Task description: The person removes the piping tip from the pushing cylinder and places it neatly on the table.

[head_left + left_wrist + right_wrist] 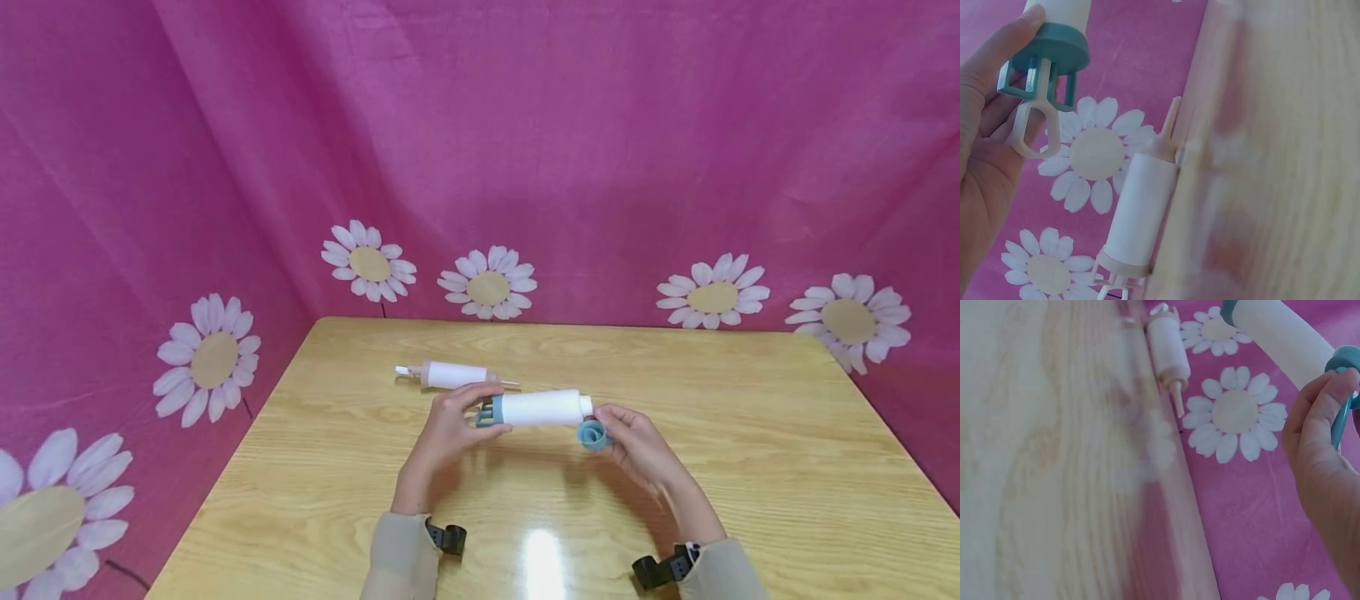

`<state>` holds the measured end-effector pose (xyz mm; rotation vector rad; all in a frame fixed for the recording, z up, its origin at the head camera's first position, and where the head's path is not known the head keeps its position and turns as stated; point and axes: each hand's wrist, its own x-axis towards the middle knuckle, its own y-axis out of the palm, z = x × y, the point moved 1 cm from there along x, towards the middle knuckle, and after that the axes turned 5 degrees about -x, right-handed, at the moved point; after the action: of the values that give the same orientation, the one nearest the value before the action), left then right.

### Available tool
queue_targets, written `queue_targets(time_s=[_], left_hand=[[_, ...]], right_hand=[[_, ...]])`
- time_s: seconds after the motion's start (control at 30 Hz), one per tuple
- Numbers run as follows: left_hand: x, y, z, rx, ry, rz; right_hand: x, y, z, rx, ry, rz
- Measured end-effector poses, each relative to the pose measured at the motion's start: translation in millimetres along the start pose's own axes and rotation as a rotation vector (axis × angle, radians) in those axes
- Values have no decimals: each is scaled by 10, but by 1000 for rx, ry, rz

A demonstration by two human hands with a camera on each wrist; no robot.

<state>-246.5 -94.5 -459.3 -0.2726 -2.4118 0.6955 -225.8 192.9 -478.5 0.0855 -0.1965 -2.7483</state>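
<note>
My left hand [446, 423] holds a large syringe with a white barrel [542, 407] sideways above the table, gripping it by its teal end. In the left wrist view a teal finger frame and a white plunger ring [1040, 134] stick out of that end. At the barrel's other end, a bare white neck faces right. Right by this neck, my right hand [639, 443] pinches a round teal cap [592, 435], its hollow side toward the head camera. The right wrist view shows the cap [1342, 357] between thumb and fingers, overlapping the barrel's end.
A second syringe [456, 375], white with pinkish-beige ends and a thin nozzle, lies on the wooden table [750, 433] behind my left hand. A pink cloth [570, 167] with daisies hangs at the back and sides. Dark straps [667, 569] sit at both wrists.
</note>
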Motion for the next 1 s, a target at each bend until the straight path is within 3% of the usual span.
queue_targets(time_s=[0.23,0.53,0.8,1.0], left_hand=[[-13,-16,22,-70,-28,16],[-28,-17,50,-42,-41,33],[-44,16,66,-50,-77,56],[-60,50,82,-26,-86,78]], right_hand=[[-22,-34,-1,22,-36,50],[-5,-55,-16,-4,-30,34],[-25,-149,-83,-43,-76,47],[-73,-174,-51,-57,-43,18]])
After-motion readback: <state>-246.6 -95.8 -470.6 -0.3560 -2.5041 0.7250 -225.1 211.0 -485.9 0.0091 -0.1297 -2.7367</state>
